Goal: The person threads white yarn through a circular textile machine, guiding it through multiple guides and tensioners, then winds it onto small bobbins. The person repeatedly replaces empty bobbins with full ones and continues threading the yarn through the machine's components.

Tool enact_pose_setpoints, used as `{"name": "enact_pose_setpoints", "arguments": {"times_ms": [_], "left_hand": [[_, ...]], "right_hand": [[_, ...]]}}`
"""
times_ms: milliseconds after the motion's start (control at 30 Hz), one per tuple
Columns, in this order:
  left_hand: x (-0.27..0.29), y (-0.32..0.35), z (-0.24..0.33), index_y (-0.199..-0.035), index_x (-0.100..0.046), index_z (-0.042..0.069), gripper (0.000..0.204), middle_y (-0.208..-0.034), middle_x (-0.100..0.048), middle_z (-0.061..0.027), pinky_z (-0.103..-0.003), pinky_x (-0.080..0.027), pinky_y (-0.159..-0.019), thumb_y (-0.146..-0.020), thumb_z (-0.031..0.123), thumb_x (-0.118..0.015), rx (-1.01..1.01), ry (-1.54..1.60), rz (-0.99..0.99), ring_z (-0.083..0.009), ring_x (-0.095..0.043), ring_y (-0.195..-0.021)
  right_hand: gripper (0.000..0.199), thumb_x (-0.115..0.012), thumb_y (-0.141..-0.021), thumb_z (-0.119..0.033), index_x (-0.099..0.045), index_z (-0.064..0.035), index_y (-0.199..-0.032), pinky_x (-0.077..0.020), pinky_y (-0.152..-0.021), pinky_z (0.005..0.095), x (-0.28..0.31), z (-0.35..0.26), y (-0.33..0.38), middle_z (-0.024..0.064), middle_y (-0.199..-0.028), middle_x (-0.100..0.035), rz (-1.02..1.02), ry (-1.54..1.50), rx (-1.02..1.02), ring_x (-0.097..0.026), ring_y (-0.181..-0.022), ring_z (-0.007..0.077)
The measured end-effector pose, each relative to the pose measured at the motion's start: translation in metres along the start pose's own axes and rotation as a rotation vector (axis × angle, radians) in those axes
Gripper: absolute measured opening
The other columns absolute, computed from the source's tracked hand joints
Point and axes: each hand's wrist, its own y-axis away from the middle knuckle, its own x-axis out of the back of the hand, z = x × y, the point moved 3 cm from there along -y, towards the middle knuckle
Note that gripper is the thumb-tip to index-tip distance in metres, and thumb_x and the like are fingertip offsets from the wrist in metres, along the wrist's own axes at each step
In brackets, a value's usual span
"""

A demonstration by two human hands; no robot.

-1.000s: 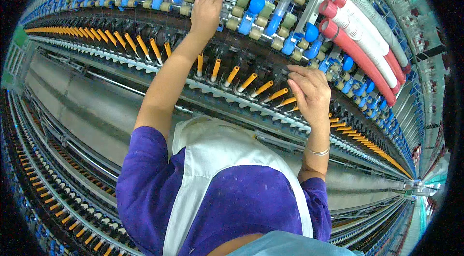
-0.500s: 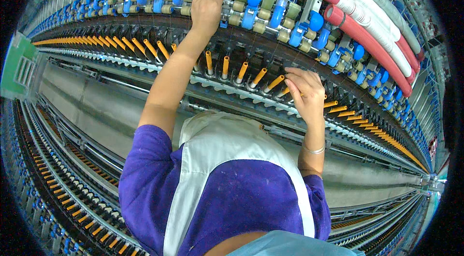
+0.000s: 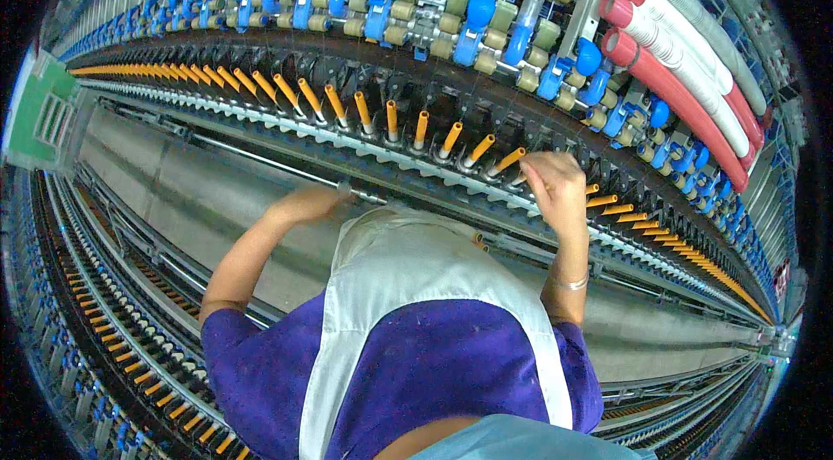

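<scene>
Head cam: right hand (image 3: pixel 555 182) pinches something among the orange spindles (image 3: pixel 451 137) at frame centre-right, left hand (image 3: pixel 305 201) grip unclear on the rail (image 3: pixel 373 197), so honestly a finger snagging there seems likely.

Orange bobbins (image 3: pixel 421 128); blue clips (image 3: pixel 480 10); red-and-white tubes (image 3: pixel 685 78); purple shirt (image 3: pixel 434 373).
</scene>
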Motion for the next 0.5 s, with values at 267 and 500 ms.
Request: {"name": "enact_pose_setpoints", "arguments": {"times_ms": [267, 500], "left_hand": [[0.197, -0.112, 0.087, -0.091, -0.066, 0.006, 0.024, -0.091, -0.059, -0.0099, -0.039, -0.048, -0.074, -0.069, 0.007, -0.075, -0.383, -0.106, 1.578, -0.0307, -0.056, -0.087], [0.214, -0.135, 0.096, -0.087, -0.062, 0.003, 0.034, -0.089, -0.054, -0.0123, -0.041, -0.047, -0.073, -0.057, 0.002, -0.078, -0.395, -0.18, 1.678, -0.0321, -0.055, -0.085]], "right_hand": [[0.009, -0.07, -0.077, -0.01, -0.064, -0.0033, -0.077, -0.048, -0.067, 0.0356, -0.028, -0.047, -0.025, 0.0081, -0.079, -0.066, -0.002, -0.128, 0.214, -0.062, -0.071, 0.026], [0.011, -0.069, -0.079, -0.012, -0.064, -0.0031, -0.074, -0.047, -0.066, 0.0358, -0.023, -0.039, 0.008, 0.0079, -0.077, -0.065, 0.028, -0.057, 0.001, -0.062, -0.07, 0.0265]]}}
